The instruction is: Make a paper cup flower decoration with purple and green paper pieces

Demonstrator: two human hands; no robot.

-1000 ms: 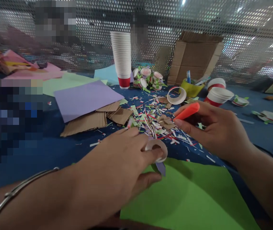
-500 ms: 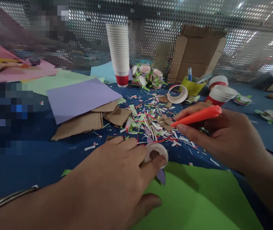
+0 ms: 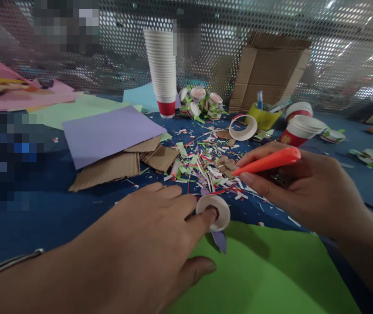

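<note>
My left hand (image 3: 163, 235) reaches in from the lower left, palm down, its thumb apart from the other fingers. Its index fingertip sits inside the white ring-shaped paper cup base (image 3: 223, 213), which is tilted towards me. A purple paper strip (image 3: 219, 241) sticks out below the base, over a green paper sheet (image 3: 271, 270). In my right hand (image 3: 310, 192), an orange-red pen (image 3: 268, 161) is pinched between thumb and fingers. Its narrow end points left, above the paper scraps (image 3: 202, 163). The pen is apart from the cup base.
A tall stack of paper cups (image 3: 162, 74) stands at the back, beside several small cup-base pieces (image 3: 199, 102). Purple paper (image 3: 111, 135) covers cardboard pieces (image 3: 108, 172) at left. A cut cup ring (image 3: 243, 127), yellow container (image 3: 263, 117) and loose cups (image 3: 302, 128) stand at right.
My left index finger has shifted from the cup base's right rim into its middle, and the left hand has drawn back slightly left. The right hand with the pen has barely moved.
</note>
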